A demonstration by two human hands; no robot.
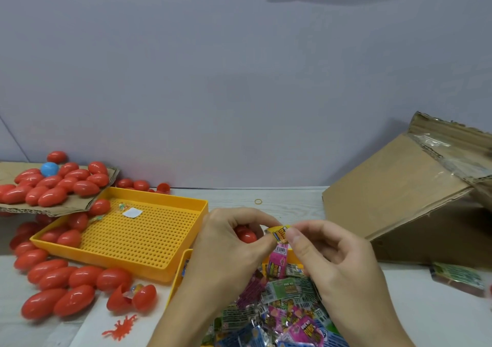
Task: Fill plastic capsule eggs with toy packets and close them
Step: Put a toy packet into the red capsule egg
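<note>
Both hands were busy: my left hand (229, 236) gripped a red capsule egg (246, 236), my right hand (323, 250) pinched a yellow packet (278, 233); bunched, it could jam the halves.

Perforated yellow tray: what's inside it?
The perforated yellow tray holds several red eggs at its left end, a white paper scrap and small clear packets. The cardboard covers its far-left corner.

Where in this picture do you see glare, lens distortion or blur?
Head view: white glare spots on the red eggs; wide-angle bending of the table edge and box; soft blur on both hands, left and right, and the yellow packet.
</note>
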